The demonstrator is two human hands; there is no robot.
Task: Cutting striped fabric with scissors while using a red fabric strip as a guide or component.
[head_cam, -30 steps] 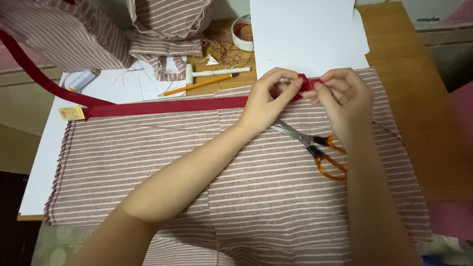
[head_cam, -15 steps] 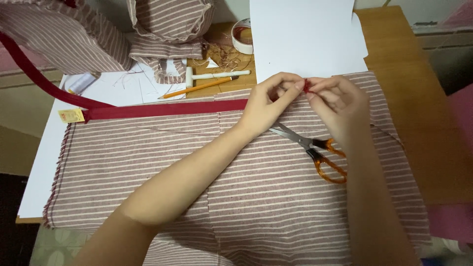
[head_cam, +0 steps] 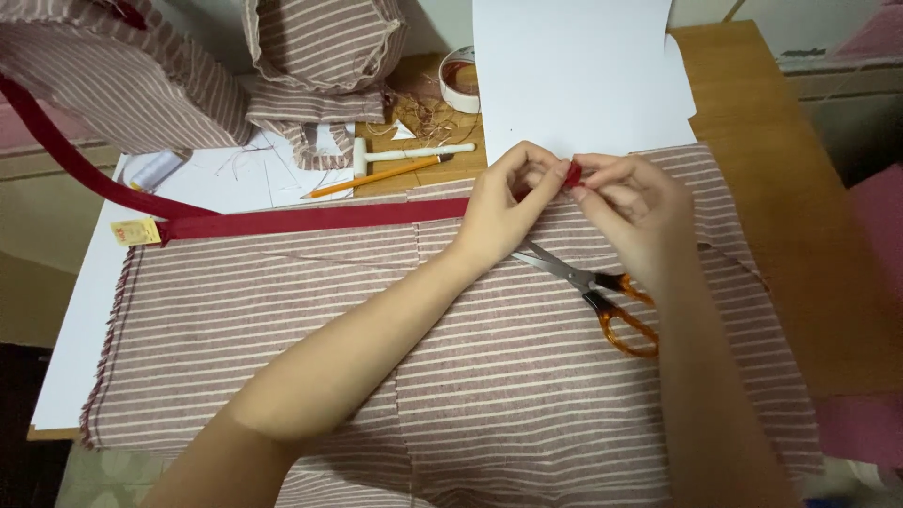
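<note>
**Both hands pinch end of red tape on striped cloth**

Hands meet near top centre of head view. Left hand (head_cam: 503,202) comes in from lower left, forearm lying across the striped fabric (head_cam: 395,376); thumb & fingers closed narrow on the end of the dark red tape (head_cam: 310,219). Right hand (head_cam: 625,212) comes in from lower right, fingertips also pinched tight on that same red end, w/ a small red bit showing betw. the two hands. Fingertips of both hands touch or nearly touch; can't tell which hand carries more of the grip.

Red tape runs left from the hands along the top edge of the fabric, flat, then bends up & away off the upper left corner. Small yellow tag (head_cam: 136,231) sits at the bend, at the fabric's left corner.

Scissors (head_cam: 597,292) w/ orange handles lie on the fabric just below the right hand, blades pointing up-left under the left wrist, untouched.

Behind the hands: large white paper sheet (head_cam: 574,66) just above the fingers, yellow pencil (head_cam: 376,176) & a white tool (head_cam: 414,151) w/ a short crossbar on the wooden table (head_cam: 781,169), a roll of tape (head_cam: 461,80), loose threads nearby. More striped pieces (head_cam: 320,47) piled at top left, well apart from the hands.
</note>
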